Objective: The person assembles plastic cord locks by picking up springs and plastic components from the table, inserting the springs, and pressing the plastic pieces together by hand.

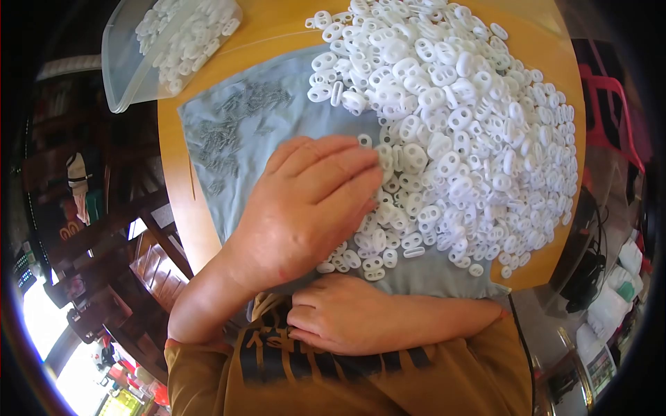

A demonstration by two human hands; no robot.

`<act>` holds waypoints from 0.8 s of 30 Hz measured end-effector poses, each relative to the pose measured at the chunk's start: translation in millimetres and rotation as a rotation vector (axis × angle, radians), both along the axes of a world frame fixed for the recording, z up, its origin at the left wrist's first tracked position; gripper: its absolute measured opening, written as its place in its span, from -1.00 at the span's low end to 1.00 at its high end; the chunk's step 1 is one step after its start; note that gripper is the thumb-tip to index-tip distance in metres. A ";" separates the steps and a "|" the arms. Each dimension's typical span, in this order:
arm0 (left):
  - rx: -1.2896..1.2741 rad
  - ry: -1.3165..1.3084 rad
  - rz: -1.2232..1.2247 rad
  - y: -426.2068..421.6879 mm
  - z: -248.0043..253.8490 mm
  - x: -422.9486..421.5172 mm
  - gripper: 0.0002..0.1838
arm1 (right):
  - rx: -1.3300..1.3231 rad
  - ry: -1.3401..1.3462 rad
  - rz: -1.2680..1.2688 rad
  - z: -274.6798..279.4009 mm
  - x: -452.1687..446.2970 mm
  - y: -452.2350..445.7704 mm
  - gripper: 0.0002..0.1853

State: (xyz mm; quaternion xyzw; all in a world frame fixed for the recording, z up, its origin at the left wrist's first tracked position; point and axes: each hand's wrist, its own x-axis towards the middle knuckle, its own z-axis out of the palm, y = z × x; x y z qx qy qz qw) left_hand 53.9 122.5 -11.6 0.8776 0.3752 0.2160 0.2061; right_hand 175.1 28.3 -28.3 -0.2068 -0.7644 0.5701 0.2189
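Observation:
My left hand (312,201) reaches across a grey-blue cloth (312,128), fingers stretched out to the right. Its fingertips are at the near left side of a large heap of white oval plastic pieces with two holes (479,159); the thumb and undersides of the fingers are hidden. Close to my body, at the front edge of the cloth, my right hand (340,312) is closed with its fingers curled under. Whatever it may hold is hidden. Small dark metal springs (222,139) lie scattered on the cloth's left part.
At the back left of the wooden table (284,31) stands a clear plastic tub (125,76) with more white pieces inside. A red chair (610,90) is off to the right, near dark cables (593,270). Dark wooden furniture (132,201) stands on the left.

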 end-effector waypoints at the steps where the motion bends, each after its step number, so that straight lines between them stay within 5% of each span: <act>1: -0.003 0.000 -0.032 -1.9 0.0 -1.5 -0.68 | -0.004 0.000 -0.002 -0.2 0.1 -0.4 -0.82; 24: 0.169 0.044 0.231 27.7 -15.8 -3.2 -0.80 | -0.034 0.070 -0.005 -1.5 -1.1 0.4 -0.81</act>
